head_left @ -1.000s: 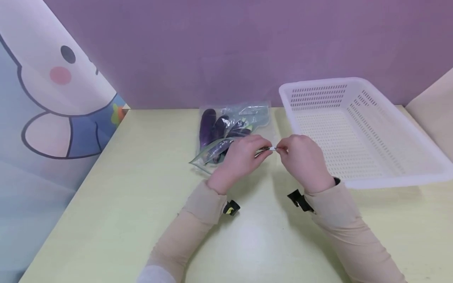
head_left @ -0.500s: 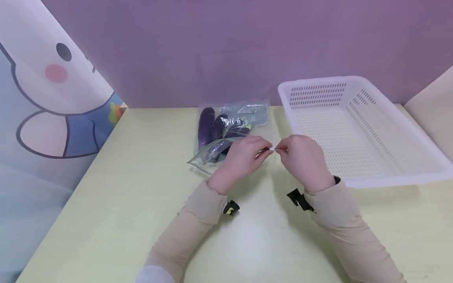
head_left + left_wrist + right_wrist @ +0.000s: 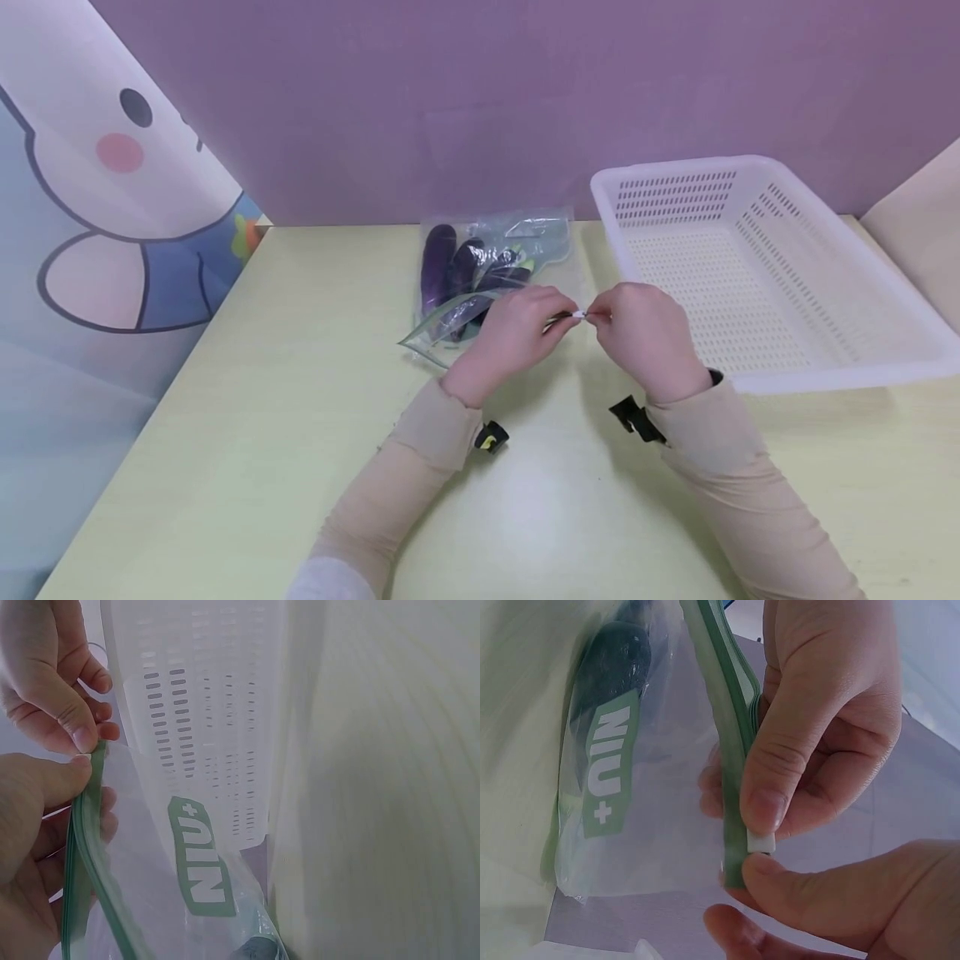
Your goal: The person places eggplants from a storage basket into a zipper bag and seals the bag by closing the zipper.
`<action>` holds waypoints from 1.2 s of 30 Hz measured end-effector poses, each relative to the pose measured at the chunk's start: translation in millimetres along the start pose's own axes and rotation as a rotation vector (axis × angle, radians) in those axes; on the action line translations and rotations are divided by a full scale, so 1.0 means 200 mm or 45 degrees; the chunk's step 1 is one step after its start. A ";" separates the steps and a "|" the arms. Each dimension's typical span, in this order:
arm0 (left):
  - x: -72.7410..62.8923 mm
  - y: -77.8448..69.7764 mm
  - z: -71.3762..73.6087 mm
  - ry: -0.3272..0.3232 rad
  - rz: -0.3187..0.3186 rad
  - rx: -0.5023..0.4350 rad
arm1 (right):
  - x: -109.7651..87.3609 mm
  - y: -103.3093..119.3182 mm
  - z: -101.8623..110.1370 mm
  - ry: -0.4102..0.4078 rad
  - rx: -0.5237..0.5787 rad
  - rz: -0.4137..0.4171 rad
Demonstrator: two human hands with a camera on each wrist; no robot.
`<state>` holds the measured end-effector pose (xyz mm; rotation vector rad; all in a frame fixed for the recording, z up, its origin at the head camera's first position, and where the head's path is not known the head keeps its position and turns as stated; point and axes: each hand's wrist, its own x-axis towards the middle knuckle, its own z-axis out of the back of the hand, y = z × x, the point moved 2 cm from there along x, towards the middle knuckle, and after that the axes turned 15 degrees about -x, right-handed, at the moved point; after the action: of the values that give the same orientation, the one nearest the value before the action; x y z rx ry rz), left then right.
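Note:
A clear zip bag [image 3: 557,242] with green edging lies near the wall, holding several dark purple eggplants [image 3: 437,271]. At its left end the green strips [image 3: 420,352] spread apart. My left hand [image 3: 513,333] pinches the bag's top edge near its right end, thumb on the green strip. Just below that thumb, a small white slider [image 3: 761,843] shows in the right wrist view. My right hand [image 3: 645,337] pinches the end corner of the same strip, its thumb right beside the slider. A green "NIU+" label [image 3: 201,855] is printed on the bag.
A white perforated plastic basket [image 3: 682,173] stands at the right, close beside my right hand. Behind the pale table [image 3: 247,400] rises a purple wall [image 3: 360,108]. A cartoon-printed sheet [image 3: 82,375] borders the left side.
Both hands keep their pinch on the bag's edge and stay nearly in place. The head view shifts slightly; the bag and basket have not visibly moved on the table.

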<state>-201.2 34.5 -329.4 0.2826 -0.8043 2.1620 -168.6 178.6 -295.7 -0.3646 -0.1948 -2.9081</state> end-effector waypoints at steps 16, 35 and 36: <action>0.00 0.00 0.01 0.032 0.032 0.003 | 0.00 0.00 0.01 0.012 -0.024 -0.006; 0.00 0.05 0.03 0.059 0.088 -0.020 | 0.00 0.00 0.00 0.012 -0.030 -0.020; 0.00 0.05 0.03 0.064 0.093 -0.023 | 0.00 0.00 0.00 0.012 -0.031 -0.020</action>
<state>-208.8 25.5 -329.4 0.1913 -0.8163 2.2201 -169.3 178.2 -296.2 -0.3549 -0.1617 -2.9296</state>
